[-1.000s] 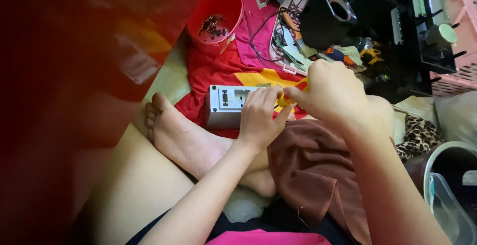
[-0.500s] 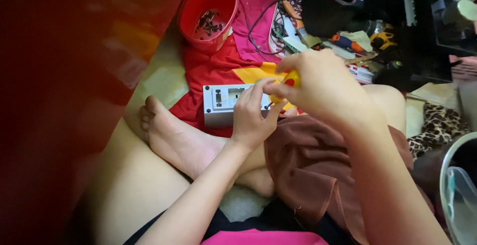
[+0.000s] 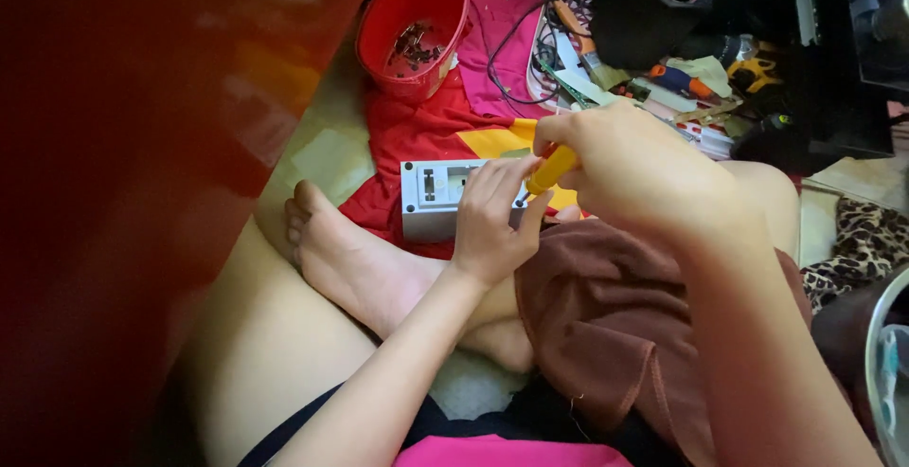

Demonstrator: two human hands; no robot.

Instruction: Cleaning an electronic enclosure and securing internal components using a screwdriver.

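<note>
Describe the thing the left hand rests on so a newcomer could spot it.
Start at the red cloth spread on the floor. Below the red bowl lies a grey box, by the bare foot. It is the only pale, rectangular, slotted thing there.

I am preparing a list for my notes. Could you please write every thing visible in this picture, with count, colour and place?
grey box: one, grey, on the red cloth, before the foot
screwdriver: one, yellow handle, tip at the box
red bowl: one, red, top centre, small dark parts inside
red cloth: one, red with yellow, under the box
black cable: one, black, right of the bowl
tool clutter: several, mixed colours, top right
brown cloth: one, brown, on the lap
foot: one, bare, centre
left hand: steadies the box
right hand: grips the screwdriver
</note>
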